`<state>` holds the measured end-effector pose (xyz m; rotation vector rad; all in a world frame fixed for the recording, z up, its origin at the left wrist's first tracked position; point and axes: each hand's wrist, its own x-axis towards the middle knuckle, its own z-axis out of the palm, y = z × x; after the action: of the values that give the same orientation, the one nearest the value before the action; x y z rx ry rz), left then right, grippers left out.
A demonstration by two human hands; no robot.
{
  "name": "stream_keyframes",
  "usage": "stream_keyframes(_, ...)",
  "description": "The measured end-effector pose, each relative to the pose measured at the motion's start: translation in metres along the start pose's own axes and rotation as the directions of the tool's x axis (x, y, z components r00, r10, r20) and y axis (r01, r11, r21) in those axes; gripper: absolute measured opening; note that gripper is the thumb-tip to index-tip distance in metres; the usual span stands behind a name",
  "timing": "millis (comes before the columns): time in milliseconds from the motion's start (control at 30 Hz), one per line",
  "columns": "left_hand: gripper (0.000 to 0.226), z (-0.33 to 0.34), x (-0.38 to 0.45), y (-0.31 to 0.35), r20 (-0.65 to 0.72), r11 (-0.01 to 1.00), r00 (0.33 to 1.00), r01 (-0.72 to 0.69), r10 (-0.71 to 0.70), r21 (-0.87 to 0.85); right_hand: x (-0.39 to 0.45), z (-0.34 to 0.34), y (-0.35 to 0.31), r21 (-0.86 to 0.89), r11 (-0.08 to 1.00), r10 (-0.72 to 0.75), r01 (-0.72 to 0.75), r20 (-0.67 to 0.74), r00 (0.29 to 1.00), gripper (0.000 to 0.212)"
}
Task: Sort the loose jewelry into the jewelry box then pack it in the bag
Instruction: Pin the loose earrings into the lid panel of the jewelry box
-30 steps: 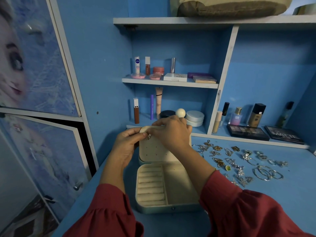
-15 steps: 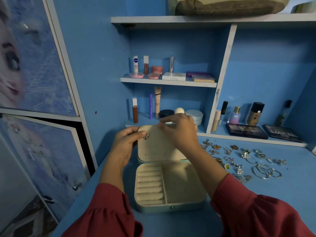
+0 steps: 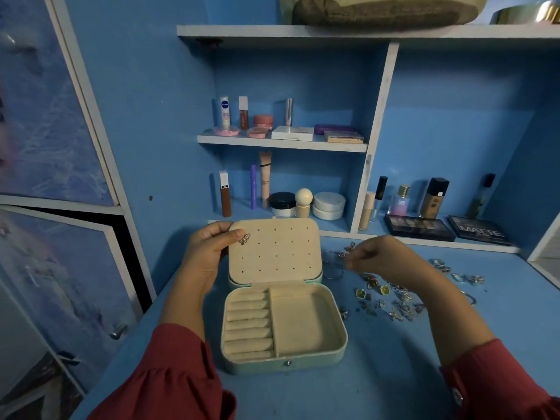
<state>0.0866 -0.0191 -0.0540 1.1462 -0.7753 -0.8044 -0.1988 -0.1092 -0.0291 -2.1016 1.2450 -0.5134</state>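
One butterfly earring (image 3: 244, 238) is already sitting pinned in the top left corner of the lid of the open jewelry box (image 3: 285, 334), whose tray is lying nearest on the worktop (image 3: 378, 374). Left of the lid, the left hand (image 3: 209, 253) is gripping its edge, steadying it upright. Right of the box, the right hand (image 3: 374, 253) is hovering over the loose jewelry (image 3: 391, 301), fingers curled, possibly pinching a small piece. Picking one item cleanly matters, since hoops and rings are lying tangled together. Beyond the box, cosmetics (image 3: 328, 204) are crowding the shelf.

Single head view — close, forward and down onto the desk (image 3: 394, 374).
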Motion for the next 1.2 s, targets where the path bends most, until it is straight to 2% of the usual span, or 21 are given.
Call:
stream_keyframes(200,0.009,0.001,0.0,-0.003,-0.019,0.998,0.998,-0.055,0.055,0.034,-0.008,-0.005,0.001,-0.114,0.993,0.031,-0.013,0.157,0.987,0.006)
stream_keyframes(400,0.01,0.001,0.0,-0.003,-0.021,0.997,0.998,-0.066,0.067,0.033,-0.017,-0.008,-0.008,-0.284,0.959,0.089,0.004,0.314,0.945,0.008)
stream_keyframes(633,0.01,0.0,0.0,0.0,-0.016,0.998,0.999,-0.027,0.028,0.048,-0.017,-0.002,-0.013,-0.386,0.922,0.104,0.035,0.334,0.937,0.011)
stream_keyframes(833,0.009,-0.003,-0.002,0.009,-0.054,0.968,0.998,-0.03,0.045,0.251,-0.016,0.002,-0.014,-0.452,0.89,0.091,0.062,0.311,0.946,0.009)
stream_keyframes(933,0.007,-0.001,-0.003,0.013,-0.095,0.967,0.995,0.007,0.018,0.253,-0.015,0.003,-0.014,-0.483,0.873,0.097,0.067,0.306,0.947,0.004)
stream_keyframes(1033,0.005,0.003,-0.006,0.015,-0.113,0.966,0.993,0.051,-0.023,0.252,-0.015,0.005,-0.014,-0.509,0.858,0.1,0.075,0.308,0.946,0.011)
stream_keyframes(1100,0.005,0.004,-0.008,0.017,-0.122,0.967,0.991,0.075,-0.046,0.242,-0.016,0.005,-0.015,-0.532,0.842,0.099,0.088,0.312,0.945,0.002)
stream_keyframes(1200,0.009,0.005,-0.009,0.018,-0.125,0.965,0.991,0.083,-0.054,0.248,-0.017,0.006,-0.016,-0.548,0.83,0.093,0.102,0.316,0.944,0.002)
